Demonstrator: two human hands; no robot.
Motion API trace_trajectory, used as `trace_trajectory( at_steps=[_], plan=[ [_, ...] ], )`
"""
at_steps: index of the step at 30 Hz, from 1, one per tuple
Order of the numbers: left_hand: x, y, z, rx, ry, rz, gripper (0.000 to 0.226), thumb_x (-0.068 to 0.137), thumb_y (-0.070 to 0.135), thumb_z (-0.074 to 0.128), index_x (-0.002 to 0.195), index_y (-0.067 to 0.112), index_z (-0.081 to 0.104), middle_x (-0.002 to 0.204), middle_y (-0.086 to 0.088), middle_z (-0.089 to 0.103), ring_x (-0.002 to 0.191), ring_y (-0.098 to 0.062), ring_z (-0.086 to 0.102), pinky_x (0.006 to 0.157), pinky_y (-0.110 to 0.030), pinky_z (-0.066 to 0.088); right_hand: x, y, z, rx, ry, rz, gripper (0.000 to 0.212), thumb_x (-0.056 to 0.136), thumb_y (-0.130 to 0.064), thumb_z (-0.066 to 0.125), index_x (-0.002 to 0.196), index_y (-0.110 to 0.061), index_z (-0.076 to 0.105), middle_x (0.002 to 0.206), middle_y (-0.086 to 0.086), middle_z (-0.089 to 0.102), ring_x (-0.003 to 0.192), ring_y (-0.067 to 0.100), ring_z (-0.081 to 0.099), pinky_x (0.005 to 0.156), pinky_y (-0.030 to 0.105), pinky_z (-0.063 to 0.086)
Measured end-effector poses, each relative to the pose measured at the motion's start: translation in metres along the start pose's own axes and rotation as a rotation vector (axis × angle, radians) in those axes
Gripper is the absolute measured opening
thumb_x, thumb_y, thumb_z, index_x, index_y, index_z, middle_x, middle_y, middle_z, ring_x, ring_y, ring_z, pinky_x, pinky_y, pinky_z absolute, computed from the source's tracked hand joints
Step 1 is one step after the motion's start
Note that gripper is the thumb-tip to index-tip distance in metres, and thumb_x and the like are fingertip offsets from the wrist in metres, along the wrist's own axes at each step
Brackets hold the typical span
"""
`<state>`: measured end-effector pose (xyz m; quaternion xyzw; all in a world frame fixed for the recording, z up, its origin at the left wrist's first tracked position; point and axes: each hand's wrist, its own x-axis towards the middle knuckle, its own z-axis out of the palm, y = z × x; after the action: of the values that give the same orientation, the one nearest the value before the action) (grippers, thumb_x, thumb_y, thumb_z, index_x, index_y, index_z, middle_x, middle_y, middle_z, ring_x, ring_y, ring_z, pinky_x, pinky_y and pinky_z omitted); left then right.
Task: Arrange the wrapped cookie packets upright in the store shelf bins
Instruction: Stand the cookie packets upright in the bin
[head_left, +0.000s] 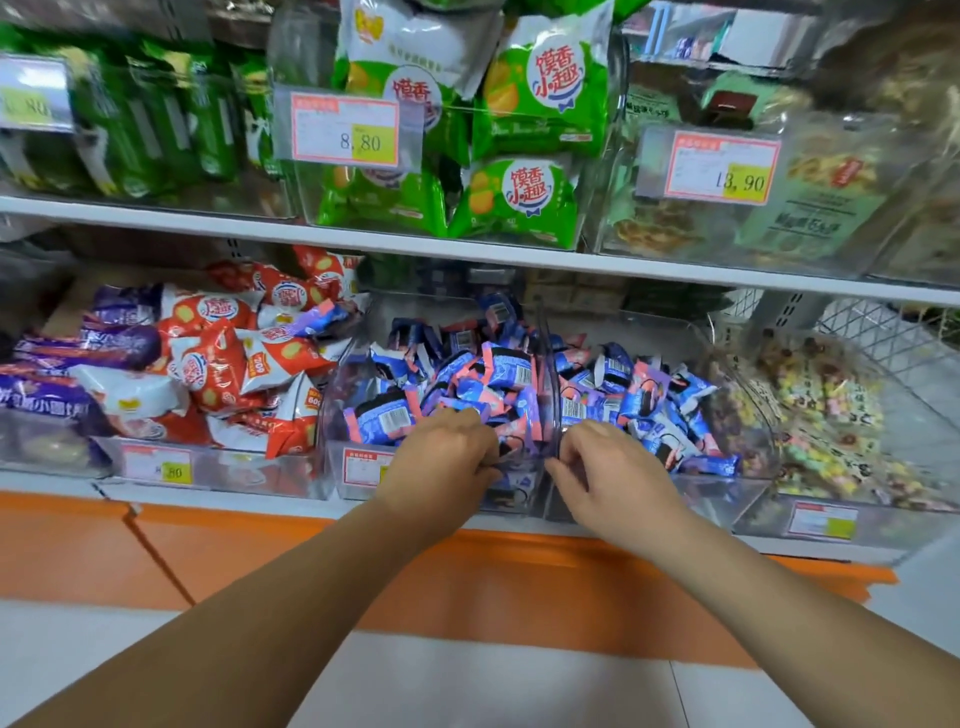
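The blue-and-pink cookie packets (498, 374) are heaped loosely, mostly flat or tilted, in two clear bins set side by side on the lower shelf (234, 496): the left bin (330, 415) and the right bin (753, 415). The left hand (447, 457) is dipped into the front of the left bin. The right hand (608, 467) is placed at the front of the right bin, just beside the shared wall. Both hands' fingers are curled, but whether a packet is held cannot be told. Packets could be spilled over the low front lips onto the tiled floor (467, 686) if the heap is stirred roughly, and stood-up ones could be toppled by loose neighbours. Red-and-white packets (234, 358) are piled to the left, green packets (524, 202) above, and an orange base panel (519, 571) is seen below.
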<state>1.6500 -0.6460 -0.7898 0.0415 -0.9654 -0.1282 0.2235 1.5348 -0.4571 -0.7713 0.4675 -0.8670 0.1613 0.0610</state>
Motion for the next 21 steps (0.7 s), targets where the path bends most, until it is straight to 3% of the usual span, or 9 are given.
trace_trajectory(
  at_steps=[4, 8, 12, 17, 21],
  plan=[
    [-0.011, -0.007, 0.006, 0.226, 0.057, 0.038, 0.039, 0.067, 0.030, 0.090, 0.093, 0.018, 0.064, 0.087, 0.000, 0.055, 0.078, -0.025, 0.052, 0.064, -0.037, 0.042, -0.009, 0.011, -0.009, -0.084, -0.145, 0.021, 0.053, 0.079, -0.070, 0.070, 0.107, -0.027, 0.055, 0.104, -0.009, 0.052, 0.100, 0.014, 0.047, 0.088, 0.032, 0.043],
    [-0.015, -0.015, 0.003, 0.325, 0.113, -0.056, 0.045, 0.066, 0.041, 0.086, 0.088, 0.018, 0.054, 0.084, 0.000, 0.051, 0.075, -0.026, 0.047, 0.065, -0.038, 0.040, -0.008, 0.015, -0.010, -0.197, -0.116, 0.051, 0.060, 0.070, -0.075, 0.073, 0.101, -0.027, 0.053, 0.101, -0.010, 0.052, 0.099, 0.015, 0.048, 0.088, 0.031, 0.041],
    [-0.015, -0.013, -0.002, 0.237, 0.060, -0.087, 0.062, 0.054, 0.029, 0.094, 0.080, 0.023, 0.039, 0.077, 0.005, 0.041, 0.070, -0.022, 0.038, 0.064, -0.035, 0.032, -0.007, 0.018, -0.009, -0.192, -0.165, 0.009, 0.049, 0.079, -0.059, 0.077, 0.101, -0.028, 0.048, 0.102, -0.010, 0.050, 0.099, 0.015, 0.047, 0.089, 0.032, 0.040],
    [-0.008, -0.014, -0.001, 0.187, 0.038, -0.109, 0.051, 0.063, 0.024, 0.091, 0.083, 0.023, 0.044, 0.084, 0.007, 0.042, 0.078, -0.021, 0.040, 0.069, -0.035, 0.028, -0.005, 0.013, -0.004, -0.188, -0.090, -0.042, 0.034, 0.092, -0.036, 0.069, 0.094, -0.024, 0.038, 0.095, -0.008, 0.040, 0.095, 0.017, 0.044, 0.077, 0.032, 0.034],
    [0.000, -0.012, -0.002, 0.195, 0.028, -0.063, 0.043, 0.067, 0.021, 0.090, 0.084, 0.022, 0.050, 0.087, 0.006, 0.043, 0.079, -0.020, 0.040, 0.070, -0.035, 0.028, 0.000, 0.013, -0.003, -0.262, 0.022, -0.087, 0.040, 0.078, -0.030, 0.083, 0.089, -0.026, 0.045, 0.084, -0.009, 0.038, 0.082, 0.022, 0.052, 0.068, 0.035, 0.038]
  ],
)
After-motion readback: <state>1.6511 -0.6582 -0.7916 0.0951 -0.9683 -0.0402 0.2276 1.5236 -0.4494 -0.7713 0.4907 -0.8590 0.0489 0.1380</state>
